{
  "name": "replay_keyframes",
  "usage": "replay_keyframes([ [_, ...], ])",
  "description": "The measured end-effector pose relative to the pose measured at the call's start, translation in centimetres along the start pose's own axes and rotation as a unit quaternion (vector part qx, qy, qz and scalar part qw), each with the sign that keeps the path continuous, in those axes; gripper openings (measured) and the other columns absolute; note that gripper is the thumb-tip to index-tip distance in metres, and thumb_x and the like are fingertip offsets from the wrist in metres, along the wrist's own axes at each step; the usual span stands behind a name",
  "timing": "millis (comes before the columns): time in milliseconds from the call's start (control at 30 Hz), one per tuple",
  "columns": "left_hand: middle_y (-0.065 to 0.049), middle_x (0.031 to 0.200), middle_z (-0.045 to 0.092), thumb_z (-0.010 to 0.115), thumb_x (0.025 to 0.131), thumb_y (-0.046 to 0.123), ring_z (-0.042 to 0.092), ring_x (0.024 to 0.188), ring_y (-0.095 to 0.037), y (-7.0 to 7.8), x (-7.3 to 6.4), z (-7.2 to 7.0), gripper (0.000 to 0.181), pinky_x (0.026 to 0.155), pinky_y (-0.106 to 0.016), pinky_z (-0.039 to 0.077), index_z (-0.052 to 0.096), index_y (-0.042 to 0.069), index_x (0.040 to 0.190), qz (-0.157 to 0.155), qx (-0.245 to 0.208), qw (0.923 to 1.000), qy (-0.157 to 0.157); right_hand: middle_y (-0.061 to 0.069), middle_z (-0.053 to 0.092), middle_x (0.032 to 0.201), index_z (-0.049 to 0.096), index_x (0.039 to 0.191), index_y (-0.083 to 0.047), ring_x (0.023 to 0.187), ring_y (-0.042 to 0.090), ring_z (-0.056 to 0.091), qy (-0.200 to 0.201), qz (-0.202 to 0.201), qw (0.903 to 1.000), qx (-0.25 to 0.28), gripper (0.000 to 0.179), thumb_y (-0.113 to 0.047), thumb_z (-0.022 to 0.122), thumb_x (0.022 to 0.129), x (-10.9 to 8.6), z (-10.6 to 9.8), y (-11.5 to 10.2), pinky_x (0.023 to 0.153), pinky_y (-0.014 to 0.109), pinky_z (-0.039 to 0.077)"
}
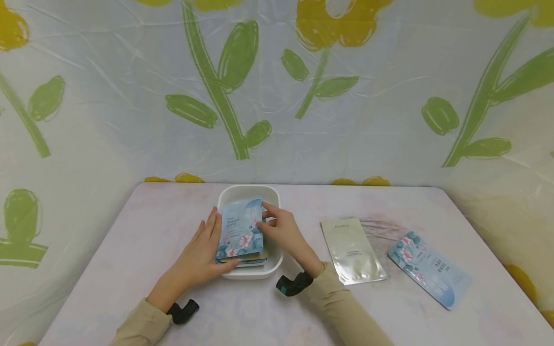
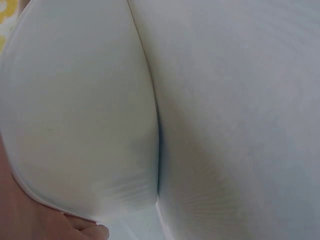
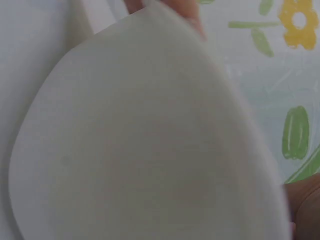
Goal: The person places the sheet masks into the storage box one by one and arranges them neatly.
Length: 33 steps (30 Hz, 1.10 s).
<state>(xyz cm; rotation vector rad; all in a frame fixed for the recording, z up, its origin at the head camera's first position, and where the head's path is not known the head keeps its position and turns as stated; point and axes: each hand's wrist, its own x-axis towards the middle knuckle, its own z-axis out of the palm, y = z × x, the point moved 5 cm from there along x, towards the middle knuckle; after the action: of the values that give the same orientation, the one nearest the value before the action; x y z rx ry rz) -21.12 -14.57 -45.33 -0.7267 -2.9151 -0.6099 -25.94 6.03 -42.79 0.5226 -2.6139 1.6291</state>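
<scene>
A light-blue sheet mask packet (image 1: 241,230) printed with pink flowers lies on top of other packets (image 1: 253,262) inside a white plastic tray (image 1: 251,276). My right hand (image 1: 283,231) pinches the packet's right edge between thumb and fingers. Along the packet's left edge and the tray's side, my left hand (image 1: 196,259) rests with straight fingers, its thumb lying across the near end of the stack. Pale surfaces fill most of both wrist views; in the left one, fingertips (image 2: 92,231) show at the bottom, and in the right one, blurred fingers (image 3: 187,11) show at the top.
To the right of the tray lies a silvery-gold packet (image 1: 355,251). Farther right is another blue floral packet (image 1: 429,269), set at a slant. The pale table (image 1: 233,317) ends at a flower-print curtain (image 1: 346,139) behind and at the sides.
</scene>
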Motion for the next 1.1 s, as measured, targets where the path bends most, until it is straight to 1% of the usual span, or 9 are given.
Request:
replay_keyframes([
  [133, -0.021, 0.164, -0.005, 0.062, 0.084, 0.069, 0.007, 0.151, -0.033, 0.1, 0.0, 0.0, 0.120, 0.119, -0.055, 0.015, 0.004, -0.008, 0.155, 0.003, -0.001, 1.0000, 0.005, 0.021, 0.067, 0.111, 0.058, 0.131, 0.008, 0.062, 0.014, 0.059, 0.022, -0.064, 0.9943, -0.082, 0.047, -0.003, 0.071, 0.087, -0.4, 0.5, -0.6, 0.053, 0.020, 0.048],
  [267, -0.022, 0.164, -0.004, 0.062, 0.084, 0.069, 0.007, 0.151, -0.032, 0.0, 0.0, 0.1, 0.119, 0.119, -0.055, 0.015, 0.005, -0.008, 0.155, 0.006, 0.003, 1.0000, 0.007, 0.025, 0.062, 0.119, 0.068, 0.113, 0.009, 0.068, 0.017, 0.063, 0.044, -0.102, 0.9748, -0.193, 0.030, -0.006, 0.071, 0.088, -0.8, 1.3, -1.2, 0.057, 0.021, 0.053],
  [367, -0.022, 0.164, -0.005, 0.061, 0.084, 0.069, 0.005, 0.151, -0.031, 0.0, 0.0, 0.1, 0.119, 0.119, -0.055, 0.015, 0.004, -0.008, 0.155, 0.009, 0.007, 0.9999, 0.007, 0.026, 0.061, 0.121, 0.071, 0.100, 0.005, 0.073, 0.023, 0.068, 0.056, -0.117, 0.9573, -0.259, 0.019, -0.010, 0.071, 0.089, -1.1, 1.9, -1.4, 0.064, 0.030, 0.058],
  [500, -0.021, 0.164, -0.007, 0.061, 0.085, 0.069, 0.003, 0.151, -0.030, 0.0, 0.0, 0.1, 0.119, 0.120, -0.054, 0.014, 0.003, -0.008, 0.155, 0.014, 0.005, 0.9999, 0.006, 0.021, 0.064, 0.108, 0.068, 0.086, 0.000, 0.079, 0.028, 0.068, 0.068, -0.145, 0.9367, -0.311, 0.012, -0.011, 0.073, 0.087, -1.5, 2.3, -1.7, 0.071, 0.040, 0.059],
  [600, -0.020, 0.164, -0.009, 0.061, 0.085, 0.068, 0.001, 0.151, -0.029, 0.0, 0.0, 0.1, 0.119, 0.120, -0.053, 0.012, 0.002, -0.008, 0.155, 0.013, 0.002, 0.9999, 0.004, 0.018, 0.064, 0.100, 0.067, 0.082, -0.001, 0.078, 0.026, 0.064, 0.072, -0.159, 0.9289, -0.327, 0.012, -0.010, 0.073, 0.085, -1.6, 2.5, -1.8, 0.070, 0.040, 0.058],
  [800, -0.026, 0.163, -0.002, 0.063, 0.085, 0.066, 0.006, 0.151, -0.033, 0.2, -0.1, -0.2, 0.118, 0.119, -0.056, 0.015, 0.006, -0.011, 0.154, 0.027, 0.007, 0.9993, 0.024, 0.030, 0.062, 0.123, 0.063, 0.078, -0.003, 0.098, 0.038, 0.068, 0.074, -0.154, 0.9339, -0.314, 0.014, -0.010, 0.073, 0.085, -1.6, 2.5, -1.8, 0.080, 0.047, 0.058],
  [867, -0.026, 0.163, -0.002, 0.063, 0.084, 0.066, 0.007, 0.151, -0.033, 0.1, -0.1, -0.2, 0.118, 0.119, -0.056, 0.015, 0.006, -0.011, 0.154, 0.025, 0.008, 0.9994, 0.024, 0.028, 0.064, 0.122, 0.064, 0.080, -0.002, 0.100, 0.037, 0.067, 0.074, -0.154, 0.9368, -0.305, 0.014, -0.011, 0.073, 0.086, -1.6, 2.5, -1.8, 0.083, 0.047, 0.057],
  [933, -0.024, 0.163, -0.002, 0.062, 0.084, 0.067, 0.006, 0.151, -0.033, 0.0, -0.1, -0.1, 0.119, 0.120, -0.054, 0.014, 0.005, -0.010, 0.154, 0.020, 0.007, 0.9996, 0.020, 0.026, 0.065, 0.121, 0.068, 0.089, 0.002, 0.104, 0.037, 0.066, 0.075, -0.156, 0.9394, -0.296, 0.015, -0.012, 0.073, 0.086, -1.6, 2.4, -1.8, 0.089, 0.046, 0.055],
  [1100, -0.022, 0.164, -0.004, 0.061, 0.085, 0.069, 0.005, 0.151, -0.030, 0.0, 0.1, 0.1, 0.119, 0.121, -0.052, 0.012, 0.003, -0.008, 0.155, 0.014, -0.002, 0.9998, 0.012, 0.026, 0.063, 0.122, 0.066, 0.116, 0.011, 0.114, 0.039, 0.062, 0.081, -0.152, 0.9443, -0.281, 0.037, -0.011, 0.071, 0.087, -1.6, 2.2, -1.6, 0.098, 0.046, 0.051],
])
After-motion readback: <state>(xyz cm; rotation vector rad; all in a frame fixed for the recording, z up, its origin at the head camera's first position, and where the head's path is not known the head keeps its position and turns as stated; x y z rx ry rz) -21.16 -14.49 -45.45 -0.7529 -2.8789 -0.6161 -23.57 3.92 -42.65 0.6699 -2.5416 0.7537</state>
